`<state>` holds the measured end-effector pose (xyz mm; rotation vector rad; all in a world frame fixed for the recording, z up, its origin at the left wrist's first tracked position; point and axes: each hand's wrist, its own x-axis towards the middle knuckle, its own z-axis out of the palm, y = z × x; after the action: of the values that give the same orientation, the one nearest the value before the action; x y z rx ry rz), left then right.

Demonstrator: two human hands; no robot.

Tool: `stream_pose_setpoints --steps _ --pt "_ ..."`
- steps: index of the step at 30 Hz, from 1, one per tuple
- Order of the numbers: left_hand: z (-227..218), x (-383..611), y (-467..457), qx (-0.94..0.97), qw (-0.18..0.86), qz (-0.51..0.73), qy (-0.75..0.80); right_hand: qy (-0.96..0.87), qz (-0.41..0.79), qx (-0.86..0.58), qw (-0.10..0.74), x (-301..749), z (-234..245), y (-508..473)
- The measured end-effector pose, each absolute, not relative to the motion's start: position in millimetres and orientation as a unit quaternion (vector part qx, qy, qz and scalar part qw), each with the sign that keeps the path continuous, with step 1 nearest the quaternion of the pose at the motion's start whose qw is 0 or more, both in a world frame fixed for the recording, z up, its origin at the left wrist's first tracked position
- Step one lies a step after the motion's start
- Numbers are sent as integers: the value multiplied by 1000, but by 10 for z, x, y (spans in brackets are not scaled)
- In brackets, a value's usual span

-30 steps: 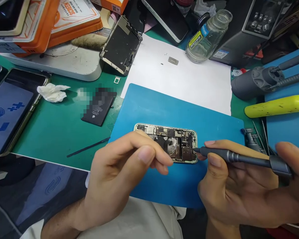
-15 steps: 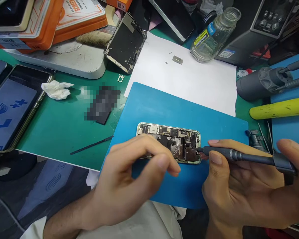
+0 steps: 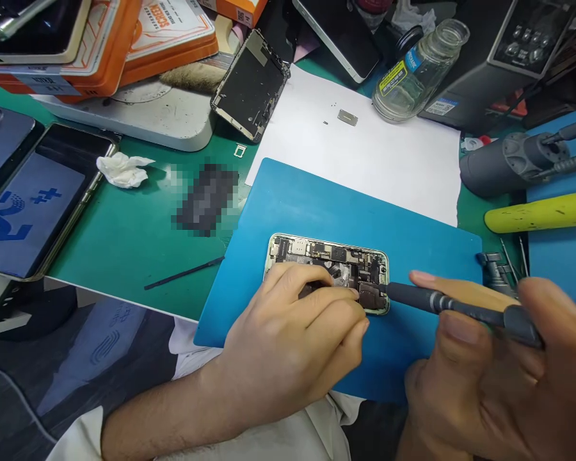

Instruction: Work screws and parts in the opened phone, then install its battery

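An opened phone (image 3: 338, 253) lies face up on the blue mat (image 3: 317, 198), with its circuit boards and inner parts exposed. My left hand (image 3: 302, 333) rests on its near left side with curled fingers, hiding part of the inside. My right hand (image 3: 480, 371) grips a dark screwdriver (image 3: 417, 296), held nearly flat. The tool's tip points left and meets the phone's right end, over a dark part near the frame. Whether the tip sits in a screw is too small to tell.
White paper (image 3: 312, 153) bears a small metal plate (image 3: 347, 118) and tiny parts. A detached screen (image 3: 250, 86) leans at the back beside a glass jar (image 3: 413, 77). A thin black stick (image 3: 185, 273) and crumpled tissue (image 3: 123, 169) lie left. Right stands a tool holder (image 3: 509, 163).
My left hand has come down from above onto the phone, its fingers curling. My right hand has shifted slightly on the screwdriver, whose tip stays at the phone's right end.
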<state>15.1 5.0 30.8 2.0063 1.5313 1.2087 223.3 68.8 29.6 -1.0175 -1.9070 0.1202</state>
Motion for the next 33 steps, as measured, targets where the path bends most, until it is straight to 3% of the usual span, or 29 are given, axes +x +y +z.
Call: stream_pose_setpoints --steps 3,10,16,22,33 --pt "342 113 46 689 210 459 520 -804 -27 -374 462 2161 340 750" --pt "398 -3 -11 524 386 599 466 -804 -23 -354 477 2078 429 767" --pt "404 -21 -14 453 457 607 466 -784 -37 -343 516 2076 400 851" --pt "424 -23 19 460 448 601 476 -777 -48 -342 526 2029 408 831" --pt "410 13 73 506 376 634 448 -811 20 -356 464 2046 355 714"
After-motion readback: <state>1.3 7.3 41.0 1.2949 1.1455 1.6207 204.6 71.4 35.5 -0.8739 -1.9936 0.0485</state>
